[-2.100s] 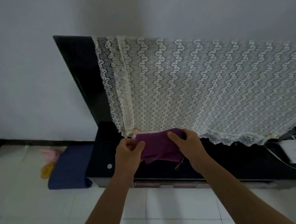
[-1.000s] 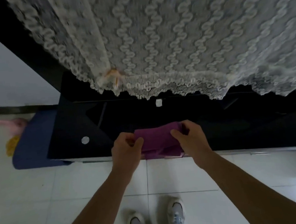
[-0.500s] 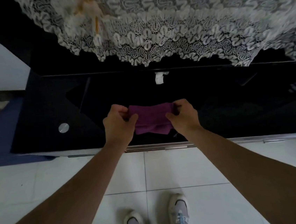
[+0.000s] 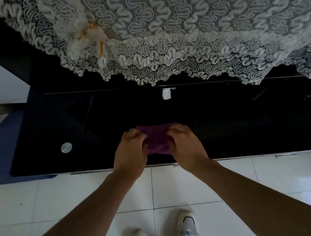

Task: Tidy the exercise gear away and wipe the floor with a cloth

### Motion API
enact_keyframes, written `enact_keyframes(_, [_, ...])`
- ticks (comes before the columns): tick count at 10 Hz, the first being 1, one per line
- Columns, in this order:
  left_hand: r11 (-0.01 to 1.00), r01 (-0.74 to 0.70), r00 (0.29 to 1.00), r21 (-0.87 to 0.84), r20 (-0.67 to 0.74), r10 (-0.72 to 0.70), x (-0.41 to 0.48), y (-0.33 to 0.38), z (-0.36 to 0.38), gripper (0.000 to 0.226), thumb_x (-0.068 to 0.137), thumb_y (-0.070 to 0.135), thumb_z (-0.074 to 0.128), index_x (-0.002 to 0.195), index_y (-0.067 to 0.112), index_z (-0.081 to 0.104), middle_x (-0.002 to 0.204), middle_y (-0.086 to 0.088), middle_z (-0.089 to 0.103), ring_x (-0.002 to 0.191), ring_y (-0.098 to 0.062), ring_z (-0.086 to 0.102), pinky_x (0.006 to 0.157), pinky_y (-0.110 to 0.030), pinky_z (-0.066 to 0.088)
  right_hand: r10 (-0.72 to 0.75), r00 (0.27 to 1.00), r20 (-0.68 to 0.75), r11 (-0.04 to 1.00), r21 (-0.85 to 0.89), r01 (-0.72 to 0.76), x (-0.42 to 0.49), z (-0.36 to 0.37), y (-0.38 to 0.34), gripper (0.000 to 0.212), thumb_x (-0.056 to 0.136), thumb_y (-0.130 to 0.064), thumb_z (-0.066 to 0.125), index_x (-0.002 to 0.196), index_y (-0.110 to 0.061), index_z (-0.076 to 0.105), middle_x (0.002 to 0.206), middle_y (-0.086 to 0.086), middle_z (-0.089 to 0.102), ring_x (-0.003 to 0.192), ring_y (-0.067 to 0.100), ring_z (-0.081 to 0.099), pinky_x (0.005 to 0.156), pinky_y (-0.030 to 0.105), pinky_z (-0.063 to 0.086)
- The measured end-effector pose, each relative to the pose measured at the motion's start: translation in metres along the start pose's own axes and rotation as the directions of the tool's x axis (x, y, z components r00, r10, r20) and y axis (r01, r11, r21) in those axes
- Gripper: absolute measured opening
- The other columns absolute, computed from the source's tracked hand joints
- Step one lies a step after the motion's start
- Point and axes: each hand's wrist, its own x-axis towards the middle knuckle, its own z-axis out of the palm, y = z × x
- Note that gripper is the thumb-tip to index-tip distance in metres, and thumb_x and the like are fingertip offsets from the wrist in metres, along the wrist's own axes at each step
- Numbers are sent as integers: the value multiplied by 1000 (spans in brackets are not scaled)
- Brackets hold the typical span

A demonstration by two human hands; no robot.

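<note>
One big white lace cover (image 4: 180, 28) hangs over the whole upper part of the frame. Under it, one long black glossy counter (image 4: 75, 126) runs across the middle. The white tiled floor (image 4: 44, 202) fills the lower part, and one dark blue cushion (image 4: 2, 149) lies at the left edge.

Two bare hands reach in from below. The left hand (image 4: 130, 153) and the right hand (image 4: 186, 149) both have the fingers curled, and each one grips a side of the one purple cloth (image 4: 157, 138) of towel fabric. This cloth is between the two hands, at the centre of the frame, over the counter near its front edge. If it already rests on the top, I cannot tell.

Two pale sport shoes (image 4: 187, 229) stand at the bottom centre. One round silver disc (image 4: 66, 147) sits on the counter left of the hands, and one small white scrap (image 4: 166, 93) lies above them.
</note>
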Motion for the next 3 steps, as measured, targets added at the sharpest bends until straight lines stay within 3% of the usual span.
enact_keyframes(2, [999,20,999,-42,46,-18,-3,1,-4,28,91,13,64,119,14,65,113,0,60,106,-16,56,91,-27,50,13,997,82,998,60,-18,-1,-11,-1,29,89,-4,60,117,-7,67,121,6,63,106,24,62,89,33,55])
enact_keyframes(3, [965,161,986,-206,77,-147,-3,7,-17,30,91,18,64,121,14,64,111,0,63,102,-17,62,88,-29,53,103,995,13,985,135,-104,-4,-23,-9,33,88,-6,62,121,-9,64,123,7,61,104,24,63,88,33,55])
